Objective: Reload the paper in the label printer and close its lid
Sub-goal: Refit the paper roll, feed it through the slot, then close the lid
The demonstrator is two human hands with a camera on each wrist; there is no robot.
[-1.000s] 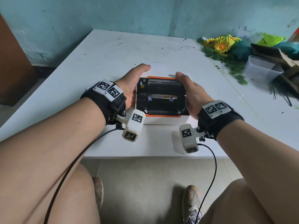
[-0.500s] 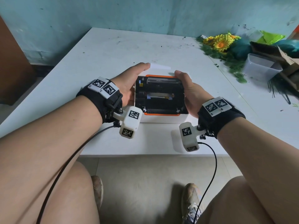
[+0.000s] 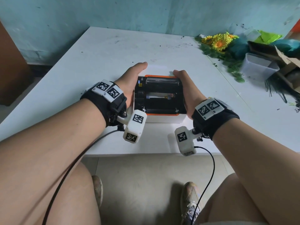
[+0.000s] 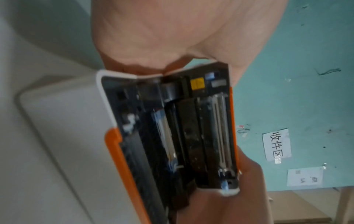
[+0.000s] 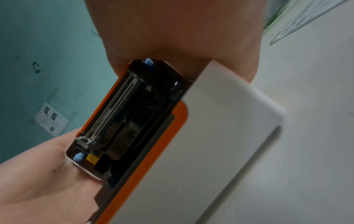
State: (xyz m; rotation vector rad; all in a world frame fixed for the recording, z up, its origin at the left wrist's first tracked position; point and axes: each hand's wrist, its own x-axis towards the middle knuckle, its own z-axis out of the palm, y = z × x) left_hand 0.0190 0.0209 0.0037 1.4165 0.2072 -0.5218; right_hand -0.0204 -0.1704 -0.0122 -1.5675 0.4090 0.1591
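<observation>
The label printer's white body (image 3: 165,119) sits on the white table (image 3: 97,62) near its front edge. Its lid (image 3: 159,96) is raised, with the black, orange-rimmed inside facing me. My left hand (image 3: 129,82) grips the lid's left end, thumb along the far corner. My right hand (image 3: 186,90) grips the right end. In the left wrist view the palm (image 4: 153,37) presses the lid's end (image 4: 182,136). In the right wrist view the right palm (image 5: 182,30) does the same against the lid (image 5: 134,121). No paper roll shows; the fingers behind the lid are hidden.
Artificial sunflowers (image 3: 219,41), a clear plastic tub (image 3: 258,67) and a torn cardboard box (image 3: 276,52) crowd the table's far right. The table's front edge (image 3: 146,153) runs just below my wrists. A teal wall (image 3: 146,12) closes the far side.
Both hands and the lid have shifted slightly away from me over the last second. The grip on the two ends looks the same.
</observation>
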